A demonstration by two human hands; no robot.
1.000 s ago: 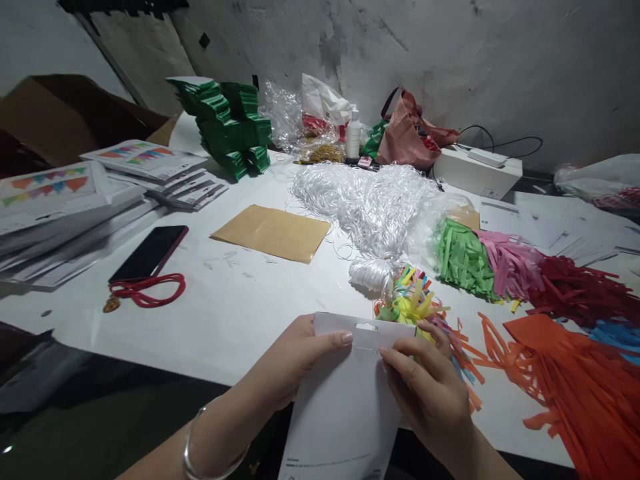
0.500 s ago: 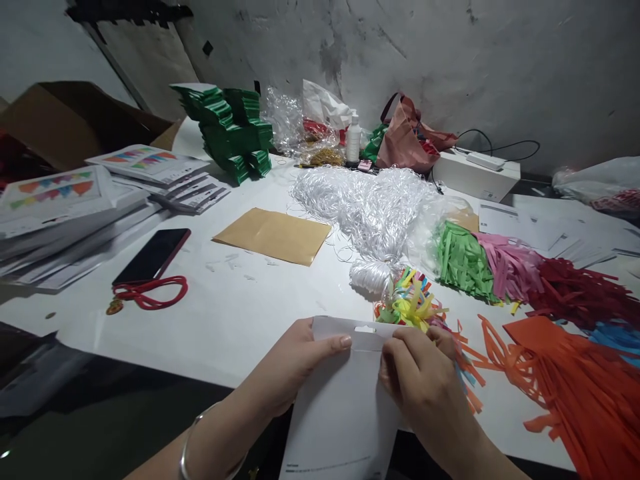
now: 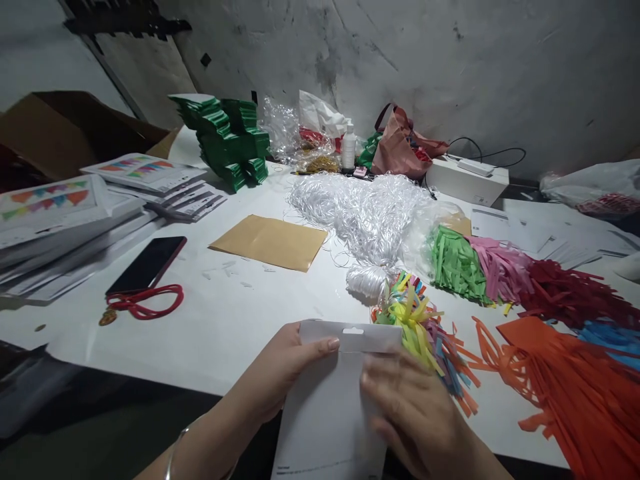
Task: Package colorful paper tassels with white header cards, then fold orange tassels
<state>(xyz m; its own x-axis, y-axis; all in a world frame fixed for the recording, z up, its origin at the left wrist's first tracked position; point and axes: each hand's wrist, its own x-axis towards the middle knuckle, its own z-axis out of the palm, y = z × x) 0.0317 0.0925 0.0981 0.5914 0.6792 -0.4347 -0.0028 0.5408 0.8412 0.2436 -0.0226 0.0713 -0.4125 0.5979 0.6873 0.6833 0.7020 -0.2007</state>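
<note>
A white paper packet [image 3: 327,407] with a hang hole near its top edge is held upright at the table's front edge, a little small print along its bottom. My left hand [image 3: 287,367] grips the packet's left side, thumb flat on its face just below the hang hole. Over the packet's right side lies my right hand [image 3: 423,407], its fingers smeared by motion, so its grip is unclear. Just behind the packet sits a bunch of multicoloured paper tassels [image 3: 413,313], partly hidden by the packet and my right hand.
Left stand stacks of printed white packets [image 3: 55,207] and a phone [image 3: 147,265] with a red cord. A brown envelope [image 3: 270,241] lies mid-table near a heap of white string [image 3: 370,210]. Orange tissue tassels [image 3: 565,373] spread at right; green card cutouts [image 3: 227,140] stand behind.
My right hand has moved from pinching the packet's top right corner area down along its right side. The left hand keeps its hold.
</note>
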